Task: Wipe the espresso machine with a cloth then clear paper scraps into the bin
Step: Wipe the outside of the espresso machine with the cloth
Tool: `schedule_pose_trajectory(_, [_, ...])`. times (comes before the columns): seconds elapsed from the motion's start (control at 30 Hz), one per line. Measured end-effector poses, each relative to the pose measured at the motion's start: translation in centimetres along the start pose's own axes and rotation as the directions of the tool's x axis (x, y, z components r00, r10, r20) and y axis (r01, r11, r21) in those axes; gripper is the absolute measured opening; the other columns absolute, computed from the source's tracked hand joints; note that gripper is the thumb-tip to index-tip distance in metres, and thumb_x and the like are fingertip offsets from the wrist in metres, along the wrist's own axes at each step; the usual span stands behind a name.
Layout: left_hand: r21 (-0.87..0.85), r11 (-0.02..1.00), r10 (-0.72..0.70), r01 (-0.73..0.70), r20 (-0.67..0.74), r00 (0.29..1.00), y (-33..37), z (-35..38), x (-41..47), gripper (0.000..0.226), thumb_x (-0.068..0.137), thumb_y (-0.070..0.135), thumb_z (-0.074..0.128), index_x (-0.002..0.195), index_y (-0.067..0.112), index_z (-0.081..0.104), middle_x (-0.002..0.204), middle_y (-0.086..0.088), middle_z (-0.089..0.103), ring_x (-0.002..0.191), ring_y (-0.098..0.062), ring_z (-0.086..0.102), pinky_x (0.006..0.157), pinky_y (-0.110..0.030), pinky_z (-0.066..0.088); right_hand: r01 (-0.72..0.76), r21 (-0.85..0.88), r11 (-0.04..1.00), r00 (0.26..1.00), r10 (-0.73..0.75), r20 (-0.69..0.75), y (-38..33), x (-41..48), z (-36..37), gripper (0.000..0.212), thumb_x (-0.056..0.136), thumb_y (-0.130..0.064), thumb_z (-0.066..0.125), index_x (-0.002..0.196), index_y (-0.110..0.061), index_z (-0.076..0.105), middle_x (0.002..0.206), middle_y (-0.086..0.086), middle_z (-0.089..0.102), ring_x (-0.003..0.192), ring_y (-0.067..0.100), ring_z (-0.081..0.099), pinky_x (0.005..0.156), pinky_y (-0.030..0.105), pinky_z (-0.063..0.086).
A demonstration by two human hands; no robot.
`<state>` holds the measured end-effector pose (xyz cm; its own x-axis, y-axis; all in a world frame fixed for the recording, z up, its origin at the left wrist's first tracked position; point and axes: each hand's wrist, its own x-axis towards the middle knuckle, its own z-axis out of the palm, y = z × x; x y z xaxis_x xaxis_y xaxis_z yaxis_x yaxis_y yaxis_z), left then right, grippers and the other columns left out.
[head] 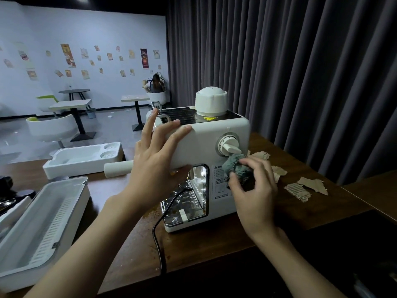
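Plainly, the white boxy espresso machine [206,136] stood on the dark wooden worktop [214,244], and both hands were on it. The left hand [156,155] lay spread against the machine's upper left corner. Its fingers were straight and reached up to the top edge, and its thumb sat at the lower rim of the housing. The right hand [253,186] was curled round a bunched grey-green cloth [236,166] and pinched it against the machine's front panel. The cloth sat just below the white dial knob [229,146] and touched its underside.

Torn brown cardboard scraps [309,186] lay scattered on the worktop to the right of the machine, some just beside its side wall and others further off toward the dark grey curtain [300,72] behind. A white domed cap [211,103] sat on the machine's top. A white cylindrical handle [118,169] jutted out from its left side, partly hidden by the left hand. A black power cord [160,233] ran from the front of the machine down toward the near edge of the worktop. Left of the machine, further back, rested a white moulded tray [83,160]. Nearer, also on the left, was a white rectangular box with a clear lid [43,222].
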<state>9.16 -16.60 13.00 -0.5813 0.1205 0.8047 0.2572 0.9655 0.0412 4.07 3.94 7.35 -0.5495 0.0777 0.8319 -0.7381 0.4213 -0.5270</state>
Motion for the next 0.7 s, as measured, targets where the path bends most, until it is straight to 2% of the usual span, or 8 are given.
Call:
schedule_pose_trajectory(0.07, [0.003, 1.0, 0.001, -0.001, 0.008, 1.0, 0.0, 0.0, 0.0, 0.08, 0.078, 0.035, 0.082, 0.147, 0.018, 0.045, 0.149, -0.013, 0.042, 0.153, -0.04, 0.006, 0.107, -0.066, 0.032, -0.081, 0.057, 0.995, 0.989, 0.088, -0.122, -1.3, -0.1, 1.0, 0.027, 0.079, -0.002, 0.076, 0.105, -0.003, 0.067, 0.103, 0.007, 0.062, 0.097, 0.002, 0.052, 0.086, 0.005, 0.04])
schedule_pose_trajectory(0.17, [0.009, 1.0, 0.0, 0.0, 0.019, 1.0, 0.0, -0.1, 0.0, 0.08, 0.078, 0.035, 0.081, 0.147, 0.017, 0.045, 0.149, -0.013, 0.042, 0.153, -0.04, 0.006, 0.105, -0.067, 0.034, -0.12, 0.088, 0.989, 0.98, 0.132, -0.149, -3.2, 0.0, 2.8, 0.027, 0.08, -0.003, 0.076, 0.107, -0.001, 0.07, 0.098, 0.008, 0.06, 0.091, 0.003, 0.053, 0.083, 0.011, 0.047])
schedule_pose_trajectory(0.23, [0.008, 1.0, 0.002, -0.002, 0.02, 1.0, -0.1, -0.2, 0.0, 0.079, 0.079, 0.036, 0.08, 0.147, 0.016, 0.046, 0.149, -0.013, 0.043, 0.154, -0.039, 0.007, 0.105, -0.066, 0.035, -0.097, 0.062, 0.993, 0.99, 0.103, -0.096, -3.9, 0.0, 3.1, 0.031, 0.078, 0.001, 0.077, 0.108, 0.0, 0.071, 0.098, 0.009, 0.058, 0.091, 0.006, 0.054, 0.085, 0.011, 0.047])
schedule_pose_trajectory(0.33, [-0.004, 1.0, 0.013, -0.012, 0.016, 1.0, -0.2, -0.3, 0.0, 0.078, 0.08, 0.038, 0.078, 0.147, 0.015, 0.046, 0.149, -0.011, 0.044, 0.154, -0.038, 0.008, 0.106, -0.064, 0.036, 0.021, 0.018, 1.0, 0.999, -0.022, 0.032, -3.9, 0.3, 1.7, 0.035, 0.075, 0.003, 0.077, 0.108, -0.003, 0.071, 0.103, 0.009, 0.059, 0.098, 0.013, 0.057, 0.088, 0.021, 0.05])
schedule_pose_trajectory(0.4, [-0.024, 1.0, 0.013, -0.012, 0.014, 1.0, -0.3, -0.4, 0.0, 0.079, 0.08, 0.039, 0.077, 0.146, 0.014, 0.043, 0.149, -0.009, 0.044, 0.154, -0.037, 0.01, 0.109, -0.062, 0.033, 0.065, 0.01, 0.998, 0.997, -0.065, -0.036, -4.0, 0.8, 0.5, 0.033, 0.076, 0.001, 0.075, 0.108, -0.004, 0.07, 0.109, 0.009, 0.058, 0.103, 0.013, 0.055, 0.091, 0.016, 0.046])
schedule_pose_trajectory(0.5, [-0.016, 1.0, 0.019, -0.019, 0.018, 1.0, -0.5, -0.5, 0.0, 0.084, 0.079, 0.038, 0.08, 0.148, 0.013, 0.039, 0.15, -0.008, 0.043, 0.154, -0.037, 0.011, 0.112, -0.063, 0.03, -0.021, 0.001, 1.0, 0.989, 0.021, -0.144, -4.2, 3.2, -0.2, 0.03, 0.083, -0.002, 0.068, 0.113, -0.003, 0.067, 0.115, 0.012, 0.059, 0.105, 0.009, 0.052, 0.09, 0.002, 0.038])
schedule_pose_trajectory(0.63, [0.0, 1.0, 0.024, -0.024, 0.013, 1.0, -0.6, -0.6, 0.1, 0.084, 0.077, 0.032, 0.084, 0.147, 0.013, 0.042, 0.15, -0.006, 0.043, 0.154, -0.036, 0.01, 0.112, -0.062, 0.031, -0.056, -0.08, 0.995, 0.998, 0.057, 0.009, -4.3, 4.9, 0.2, 0.03, 0.089, -0.007, 0.06, 0.119, -0.005, 0.064, 0.116, 0.008, 0.061, 0.105, 0.018, 0.057, 0.087, 0.015, 0.042])
schedule_pose_trajectory(0.7, [0.006, 1.0, 0.022, -0.022, 0.014, 1.0, -0.6, -0.5, 0.0, 0.084, 0.076, 0.032, 0.083, 0.147, 0.014, 0.042, 0.151, -0.005, 0.042, 0.154, -0.036, 0.01, 0.111, -0.062, 0.032, -0.027, -0.097, 0.995, 0.999, 0.032, 0.043, -4.5, 4.9, 0.2, 0.03, 0.088, -0.007, 0.061, 0.118, -0.006, 0.064, 0.115, 0.007, 0.062, 0.103, 0.018, 0.057, 0.086, 0.013, 0.038])
